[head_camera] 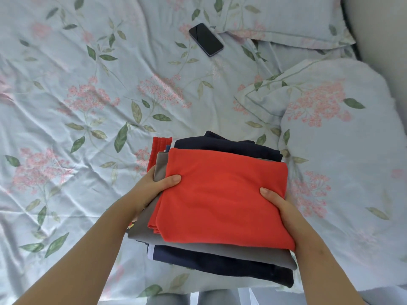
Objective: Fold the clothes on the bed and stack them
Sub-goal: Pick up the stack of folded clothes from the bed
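The left hand (154,187) grips the left edge of the stack of folded clothes (220,253), thumb on the orange top garment (220,194) and fingers hidden underneath, while the right hand (278,209) clasps the right edge likewise, over the bed (88,95) beside a pillow (330,133).

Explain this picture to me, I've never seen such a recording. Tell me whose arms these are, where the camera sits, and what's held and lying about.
No machine here: a person wears one camera on the head, looking down at their own arms. The left hand and right hand grip a stack of folded clothes from either side, thumbs on its orange-red top piece; a grey layer and a navy layer show beneath. Around it: a flowered bed sheet, a near pillow, a far pillow, a dark phone.
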`<state>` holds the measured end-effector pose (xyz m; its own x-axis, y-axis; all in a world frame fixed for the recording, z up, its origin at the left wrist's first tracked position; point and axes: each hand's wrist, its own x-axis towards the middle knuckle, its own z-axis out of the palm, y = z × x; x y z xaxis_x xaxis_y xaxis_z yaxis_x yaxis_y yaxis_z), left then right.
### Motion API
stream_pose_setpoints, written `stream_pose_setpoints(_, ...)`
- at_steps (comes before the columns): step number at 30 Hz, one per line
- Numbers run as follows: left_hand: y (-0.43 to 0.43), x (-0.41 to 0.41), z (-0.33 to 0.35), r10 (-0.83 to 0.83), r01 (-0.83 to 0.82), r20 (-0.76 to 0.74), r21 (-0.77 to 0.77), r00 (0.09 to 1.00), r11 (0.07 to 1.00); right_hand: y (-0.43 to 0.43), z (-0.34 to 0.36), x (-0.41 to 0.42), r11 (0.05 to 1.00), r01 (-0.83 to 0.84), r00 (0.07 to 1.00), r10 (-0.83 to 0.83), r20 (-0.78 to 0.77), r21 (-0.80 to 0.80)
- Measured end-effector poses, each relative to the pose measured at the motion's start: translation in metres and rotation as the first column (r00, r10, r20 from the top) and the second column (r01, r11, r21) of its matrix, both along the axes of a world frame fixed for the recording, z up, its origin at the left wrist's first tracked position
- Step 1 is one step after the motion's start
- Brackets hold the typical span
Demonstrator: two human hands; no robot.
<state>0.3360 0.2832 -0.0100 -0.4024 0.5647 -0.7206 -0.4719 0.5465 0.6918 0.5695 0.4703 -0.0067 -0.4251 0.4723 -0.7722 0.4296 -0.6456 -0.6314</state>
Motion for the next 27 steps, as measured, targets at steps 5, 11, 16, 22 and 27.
stream_pose_setpoints(5, -0.021, -0.001, 0.082, 0.025, -0.018, -0.054, 0.116, 0.998, 0.993, -0.009, 0.071, -0.012, 0.994, -0.031, 0.995, 0.04, -0.09, 0.103)
stream_pose_setpoints(11, -0.063, 0.018, 0.16, 0.134, -0.114, -0.075, 0.225, 0.988, 0.968, -0.021, 0.149, -0.023, 0.972, -0.154, 0.964, 0.188, -0.188, 0.18)
stream_pose_setpoints(16, -0.097, 0.044, 0.2, 0.277, -0.232, -0.119, 0.296, 0.954, 0.927, -0.034, 0.188, -0.033, 0.935, -0.254, 0.911, 0.317, -0.263, 0.247)
stream_pose_setpoints(22, -0.145, 0.067, 0.218, 0.426, -0.359, -0.146, 0.343, 0.893, 0.868, -0.062, 0.209, -0.051, 0.881, -0.365, 0.839, 0.452, -0.305, 0.302)
stream_pose_setpoints(27, -0.197, 0.077, 0.218, 0.543, -0.469, -0.15, 0.351, 0.827, 0.811, -0.099, 0.21, -0.074, 0.816, -0.484, 0.776, 0.567, -0.275, 0.316)
